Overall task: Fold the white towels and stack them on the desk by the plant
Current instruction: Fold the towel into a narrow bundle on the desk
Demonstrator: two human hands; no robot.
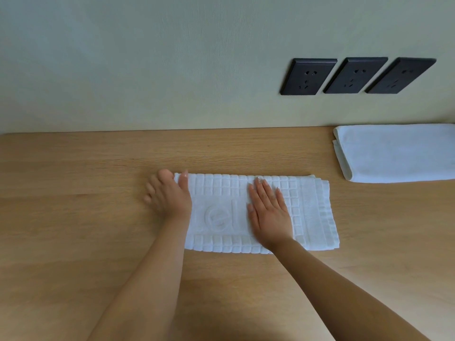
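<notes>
A white waffle-pattern towel [221, 193] with an embossed logo lies folded into a long rectangle on the wooden desk [73, 193]. My left hand [167, 195] is at the towel's left edge, slightly blurred. Its thumb lies on top of the far left corner and its fingers curl beside and under the edge, pinching it. My right hand [268, 210] lies flat on the towel's middle with straight fingers, pressing it down. A second white towel [394, 153], smooth and folded, lies at the far right against the wall. No plant is in view.
Three black wall sockets [354, 76] sit on the pale wall above the desk's right part. The desk meets the wall along its back edge. Bare wood stretches to the left of the towel and in front of it.
</notes>
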